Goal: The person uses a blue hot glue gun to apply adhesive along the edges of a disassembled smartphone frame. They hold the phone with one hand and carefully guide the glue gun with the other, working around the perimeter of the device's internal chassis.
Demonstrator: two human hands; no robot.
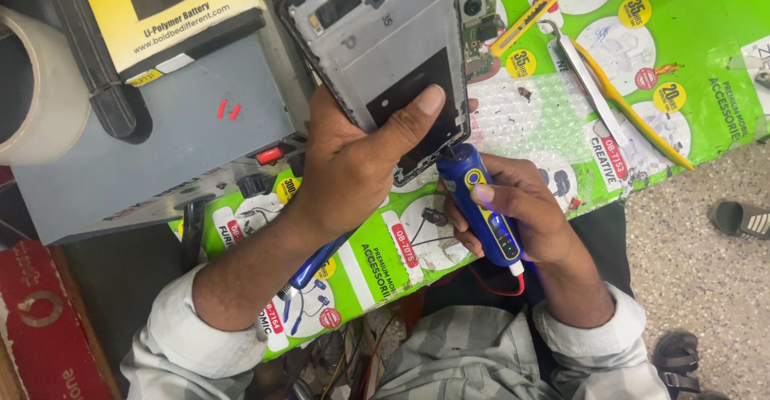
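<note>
The left hand grips the opened phone by its lower end, thumb pressed on its back; it looks light, rigid and fragile, best held by the edges. The right hand is closed around a blue driver, tip at the phone's bottom edge.

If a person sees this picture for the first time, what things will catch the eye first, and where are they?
In the middle, the left hand holds an opened phone with its back cover off, thumb pressed on the dark part. Just below it, the right hand grips a blue electric tool whose tip meets the phone's lower edge. Under both lies a bright green printed sheet, with a yellow cutter and tweezers at the upper right.
</note>
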